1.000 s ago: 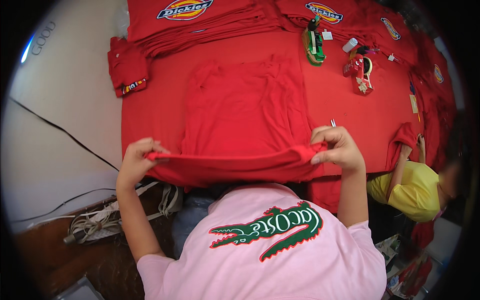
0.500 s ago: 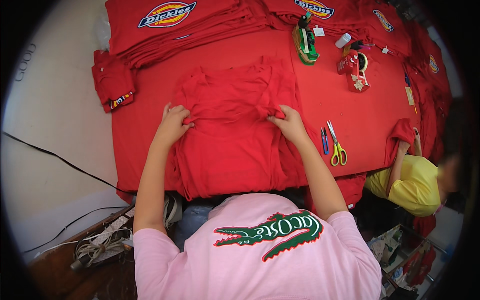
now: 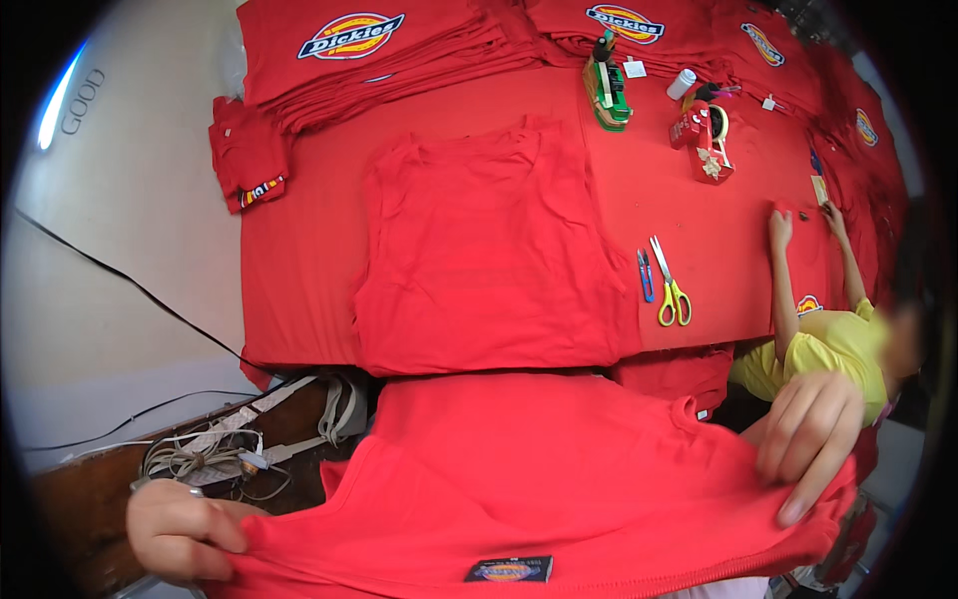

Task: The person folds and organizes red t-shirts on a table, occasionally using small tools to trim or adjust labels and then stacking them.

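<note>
So, red knit shirt is on the near side of the red table, long axis left-right; left hand pinching left edge, right hand pinching right, black label between.

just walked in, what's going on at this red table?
The left hand and right hand hold a red garment spread out at the table's near side. A second red garment lies on the table, scissors and blue snips to its right. At far right, a co-worker in yellow handles red fabric.
</note>
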{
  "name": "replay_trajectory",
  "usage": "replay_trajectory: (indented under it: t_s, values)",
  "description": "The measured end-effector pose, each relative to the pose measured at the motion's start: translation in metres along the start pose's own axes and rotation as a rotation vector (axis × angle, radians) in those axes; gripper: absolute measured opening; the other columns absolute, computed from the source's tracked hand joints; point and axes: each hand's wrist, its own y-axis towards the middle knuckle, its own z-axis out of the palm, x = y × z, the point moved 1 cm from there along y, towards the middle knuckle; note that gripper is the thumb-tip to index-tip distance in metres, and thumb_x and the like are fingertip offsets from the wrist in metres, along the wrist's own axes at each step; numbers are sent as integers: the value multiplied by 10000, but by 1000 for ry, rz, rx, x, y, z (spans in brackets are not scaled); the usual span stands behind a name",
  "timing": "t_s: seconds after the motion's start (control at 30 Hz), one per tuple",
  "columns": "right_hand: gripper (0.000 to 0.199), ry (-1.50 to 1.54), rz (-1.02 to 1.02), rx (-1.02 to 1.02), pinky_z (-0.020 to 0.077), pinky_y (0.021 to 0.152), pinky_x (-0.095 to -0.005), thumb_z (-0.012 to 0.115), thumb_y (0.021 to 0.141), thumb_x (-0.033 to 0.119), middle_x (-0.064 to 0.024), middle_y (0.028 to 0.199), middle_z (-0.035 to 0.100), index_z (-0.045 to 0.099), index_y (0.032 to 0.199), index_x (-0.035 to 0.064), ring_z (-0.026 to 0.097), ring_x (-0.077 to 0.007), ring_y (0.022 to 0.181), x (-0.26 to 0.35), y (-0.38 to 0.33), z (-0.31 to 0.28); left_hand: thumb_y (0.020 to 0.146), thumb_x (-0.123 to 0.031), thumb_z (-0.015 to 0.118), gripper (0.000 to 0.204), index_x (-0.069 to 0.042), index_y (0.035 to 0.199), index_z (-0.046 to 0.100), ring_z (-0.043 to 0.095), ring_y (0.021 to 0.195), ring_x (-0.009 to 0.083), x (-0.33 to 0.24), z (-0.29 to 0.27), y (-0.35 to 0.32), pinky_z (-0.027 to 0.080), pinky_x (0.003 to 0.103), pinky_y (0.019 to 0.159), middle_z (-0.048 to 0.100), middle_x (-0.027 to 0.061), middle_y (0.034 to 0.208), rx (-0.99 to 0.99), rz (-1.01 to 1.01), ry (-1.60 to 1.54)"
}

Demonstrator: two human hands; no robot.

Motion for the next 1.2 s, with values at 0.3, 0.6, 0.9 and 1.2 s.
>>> replay_trajectory:
  t_s: [0.3, 0.6, 0.9, 1.2]
  values:
    - [670, -799, 684, -1006, 535, 1007, -330, 882, 863, 230, -109, 1238, 743, 630, 1428, -26, 689, -173, 1117, -123, -10, -180, 856, -64, 799, 280, -40, 935, 532, 558, 962, 107, 221, -94, 177, 474, 288, 852, 561, 8, 939, -357, -526, 238]
    - [590, -1562, 436, -844, 407, 1207, -526, 692, 931, 131, -245, 1534, 554, 546, 1490, 10, 490, -422, 1468, -356, 6, -114, 971, -325, 728, 730, -75, 1595, 444, 214, 1623, 415, 405, 155, 232, 182, 619, 1301, 292, 236, 1724, -383, -409, 766]
    - [678, -1577, 876, -328, 221, 1313, -538, 561, 1064, 428, -131, 1749, 305, 373, 1668, 183, 303, -325, 1606, -378, -51, -128, 988, -582, 637, 829, -188, 1673, 387, 226, 1625, 384, 455, 120, 178, 175, 602, 1302, 258, 117, 1772, -410, -539, 879]
    - [546, -1591, 792, -785, 314, 1270, -475, 519, 1103, 326, -176, 1627, 467, 449, 1604, 121, 406, -363, 1532, -377, -83, -286, 1094, -503, 510, 577, -281, 1625, 464, 370, 1571, 341, 536, 7, 210, 184, 597, 1305, 425, 52, 1697, -545, -660, 1070]
